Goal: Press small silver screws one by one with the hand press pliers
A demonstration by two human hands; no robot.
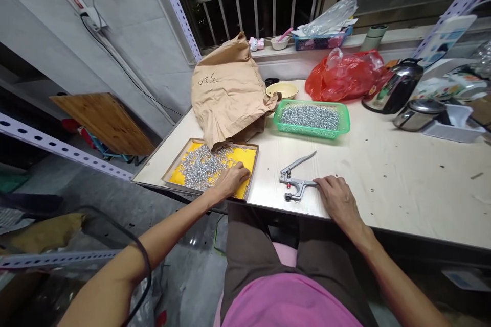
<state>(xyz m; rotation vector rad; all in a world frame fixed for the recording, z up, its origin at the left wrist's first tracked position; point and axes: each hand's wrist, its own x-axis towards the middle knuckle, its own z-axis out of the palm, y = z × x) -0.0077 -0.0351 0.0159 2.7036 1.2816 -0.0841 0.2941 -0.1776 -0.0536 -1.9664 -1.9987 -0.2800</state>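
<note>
My left hand [231,180] is over the right side of a shallow cardboard tray [167,176] with a yellow bottom. Its fingers are curled together, and whatever they hold is too small to make out. Many small silvery metal pieces [201,168] lie heaped in the tray beside that hand. On the tabletop, my right hand [339,199] is closed around the end of one handle of grey snap pliers [297,183]. The pliers lie flat, their other handle spread upward away from me, with the jaw toward the left and nothing visible in it.
A crumpled brown paper bag [230,92] leans over the tray's back edge. Behind the pliers stands a green basket [282,129] of similar metal pieces. Farther back are a yellow bowl [283,91], a red plastic bag [341,79] and a steel kettle [397,87].
</note>
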